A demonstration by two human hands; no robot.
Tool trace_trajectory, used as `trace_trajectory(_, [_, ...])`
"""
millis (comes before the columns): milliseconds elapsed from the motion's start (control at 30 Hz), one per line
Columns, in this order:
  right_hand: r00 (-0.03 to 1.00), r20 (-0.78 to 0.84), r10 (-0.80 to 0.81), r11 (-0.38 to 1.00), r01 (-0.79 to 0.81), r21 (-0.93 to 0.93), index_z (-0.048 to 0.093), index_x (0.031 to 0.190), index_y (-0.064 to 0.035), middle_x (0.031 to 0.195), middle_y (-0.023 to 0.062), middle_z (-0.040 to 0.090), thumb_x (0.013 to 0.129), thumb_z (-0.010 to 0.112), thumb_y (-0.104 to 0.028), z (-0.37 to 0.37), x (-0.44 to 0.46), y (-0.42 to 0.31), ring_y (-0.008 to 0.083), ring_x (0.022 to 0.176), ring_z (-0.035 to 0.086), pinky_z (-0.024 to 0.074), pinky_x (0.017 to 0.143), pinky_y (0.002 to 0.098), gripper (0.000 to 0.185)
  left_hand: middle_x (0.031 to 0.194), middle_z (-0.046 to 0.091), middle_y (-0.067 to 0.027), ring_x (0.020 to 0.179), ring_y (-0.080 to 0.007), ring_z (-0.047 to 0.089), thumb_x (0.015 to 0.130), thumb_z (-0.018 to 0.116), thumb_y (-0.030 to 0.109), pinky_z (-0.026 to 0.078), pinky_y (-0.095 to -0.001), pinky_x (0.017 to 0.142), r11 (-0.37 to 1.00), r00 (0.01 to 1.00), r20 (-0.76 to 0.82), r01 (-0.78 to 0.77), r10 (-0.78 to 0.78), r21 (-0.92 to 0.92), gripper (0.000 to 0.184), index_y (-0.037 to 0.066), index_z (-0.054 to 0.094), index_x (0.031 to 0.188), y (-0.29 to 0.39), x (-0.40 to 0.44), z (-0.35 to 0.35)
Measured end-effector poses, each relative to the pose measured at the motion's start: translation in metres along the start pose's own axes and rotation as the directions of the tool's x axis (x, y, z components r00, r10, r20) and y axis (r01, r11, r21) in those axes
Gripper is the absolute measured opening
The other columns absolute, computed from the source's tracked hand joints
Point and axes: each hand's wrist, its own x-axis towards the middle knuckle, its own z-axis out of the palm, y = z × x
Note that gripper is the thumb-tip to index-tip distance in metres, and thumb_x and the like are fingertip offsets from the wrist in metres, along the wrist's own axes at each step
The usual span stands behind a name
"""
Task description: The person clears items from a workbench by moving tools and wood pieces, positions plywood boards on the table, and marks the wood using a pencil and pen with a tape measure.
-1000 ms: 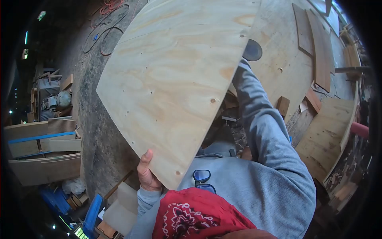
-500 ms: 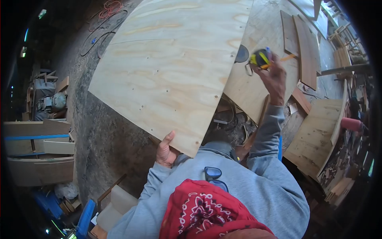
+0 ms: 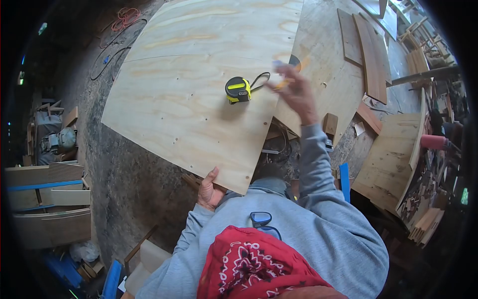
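Observation:
A large pale plywood panel (image 3: 189, 114) extends in front of me, its near corner close to my chest. My left hand (image 3: 210, 191) grips the panel's near edge, thumb on top. On the panel lies a black and yellow tape measure (image 3: 238, 90) with a dark wrist strap. My right hand (image 3: 294, 89) is raised over the panel's right edge, beside the strap. It is blurred, its fingers bent round a small item with orange and blue parts that I cannot make out, perhaps a pencil or marker.
Brown boards (image 3: 371, 60) lie on a wide sheet at the upper right. A plywood piece (image 3: 391, 162) leans at the right, near a pink roll (image 3: 433, 142). Stacked planks (image 3: 50, 226) stand at the left. Cables (image 3: 125, 20) lie on the floor at the upper left.
My right hand came up from below, first carrying the tape measure, and moved left. The tape measure now rests on the panel, released. My left hand has kept its hold on the panel.

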Motion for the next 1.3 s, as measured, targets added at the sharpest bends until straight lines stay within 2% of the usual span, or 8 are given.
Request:
trace_trajectory(33, [0.951, -0.044, 0.304, 0.948, -0.298, 0.112, 0.064, 0.116, -0.0046, 0.100, 0.0047, 0.065, 0.082, 0.082, -0.017, -0.026, -0.002, -0.013, 0.0104, 0.084, 0.061, 0.0515, 0.070, 0.0226, 0.040, 0.134, 0.057, -0.0119, 0.126, -0.0286, 0.053, 0.092, 0.065, 0.013, 0.042, -0.0486, 0.108, 1.000, 1.000, -0.006, -0.003, 0.003, 0.005, 0.050, 0.005, 0.046, 0.138, 0.000, 0.000, 0.001])
trace_trajectory(167, [0.784, -0.238, 0.574, 0.818, -0.560, 0.128, 0.060, 0.119, 0.0021, 0.109, 0.0123, 0.067, 0.076, 0.084, -0.017, -0.056, -0.035, 0.090, 0.0156, 0.089, 0.065, 0.0539, 0.071, 0.0285, 0.053, 0.131, 0.059, -0.0128, 0.125, -0.0294, 0.054, 0.088, 0.069, 0.016, 0.042, -0.0483, 0.108, 0.998, 0.999, -0.039, 0.028, -0.027, 0.049, 0.052, 0.002, 0.049, 0.134, 0.006, 0.000, -0.001])
trace_trajectory(433, [0.709, -0.146, 0.690, 0.710, -0.623, 0.328, 0.050, 0.130, -0.0021, 0.107, 0.0112, 0.064, 0.074, 0.083, -0.013, 0.022, -0.032, 0.167, 0.0190, 0.095, 0.061, 0.0504, 0.082, 0.0331, 0.066, 0.131, 0.058, -0.0138, 0.124, -0.0306, 0.054, 0.084, 0.071, 0.010, 0.042, -0.0480, 0.108, 0.982, 0.988, -0.094, 0.132, -0.120, 0.138, 0.059, 0.003, 0.047, 0.137, 0.020, 0.005, -0.015])
trace_trajectory(600, [0.834, -0.345, 0.431, 0.876, -0.293, 0.383, 0.052, 0.111, -0.0036, 0.094, 0.0108, 0.066, 0.077, 0.075, -0.007, 0.041, -0.009, 0.193, 0.0219, 0.089, 0.064, 0.0504, 0.080, 0.0331, 0.041, 0.133, 0.056, -0.0147, 0.125, -0.0315, 0.054, 0.083, 0.072, 0.008, 0.043, -0.0490, 0.108, 0.968, 0.992, -0.090, 0.104, -0.086, 0.229, 0.064, 0.002, 0.043, 0.140, 0.020, 0.003, -0.015])
trace_trajectory(700, [0.890, -0.346, 0.298, 0.954, -0.283, 0.096, 0.054, 0.109, -0.0034, 0.096, 0.0133, 0.067, 0.077, 0.073, -0.007, 0.033, -0.004, 0.206, 0.0248, 0.092, 0.065, 0.0507, 0.081, 0.0341, 0.037, 0.133, 0.056, -0.0154, 0.125, -0.0328, 0.055, 0.082, 0.073, 0.010, 0.043, -0.0505, 0.107, 0.959, 0.991, -0.089, 0.118, -0.098, 0.257, 0.067, 0.002, 0.042, 0.141, 0.019, 0.005, -0.021])
trace_trajectory(967, [0.889, -0.253, 0.381, 0.918, -0.332, 0.215, 0.058, 0.104, -0.0041, 0.086, 0.0110, 0.067, 0.080, 0.068, -0.006, 0.026, 0.016, 0.204, 0.0199, 0.075, 0.067, 0.0528, 0.066, 0.0321, 0.027, 0.131, 0.057, -0.0157, 0.121, -0.0337, 0.057, 0.080, 0.076, 0.013, 0.046, -0.0547, 0.103, 0.944, 0.986, -0.117, 0.145, -0.115, 0.296, 0.070, 0.001, 0.042, 0.140, 0.023, 0.008, -0.045])
trace_trajectory(1167, [0.791, -0.122, 0.600, 0.695, -0.440, 0.569, 0.062, 0.103, -0.0036, 0.088, 0.0010, 0.065, 0.080, 0.065, -0.002, 0.020, 0.015, 0.208, 0.0096, 0.075, 0.061, 0.0506, 0.061, 0.0252, 0.023, 0.131, 0.057, -0.0151, 0.121, -0.0332, 0.057, 0.078, 0.075, 0.011, 0.047, -0.0512, 0.104, 0.940, 0.994, -0.105, 0.074, -0.041, 0.333, 0.070, 0.002, 0.043, 0.139, 0.017, 0.003, -0.021])
trace_trajectory(1300, [0.866, -0.299, 0.400, 0.881, -0.274, 0.385, 0.063, 0.103, -0.0037, 0.088, 0.0006, 0.065, 0.081, 0.068, -0.006, -0.003, 0.000, 0.207, 0.0074, 0.070, 0.059, 0.0477, 0.059, 0.0226, 0.023, 0.131, 0.057, -0.0141, 0.121, -0.0324, 0.057, 0.078, 0.075, 0.009, 0.047, -0.0500, 0.105, 0.940, 0.993, -0.114, 0.046, -0.008, 0.339, 0.069, 0.003, 0.044, 0.139, 0.016, 0.004, -0.029])
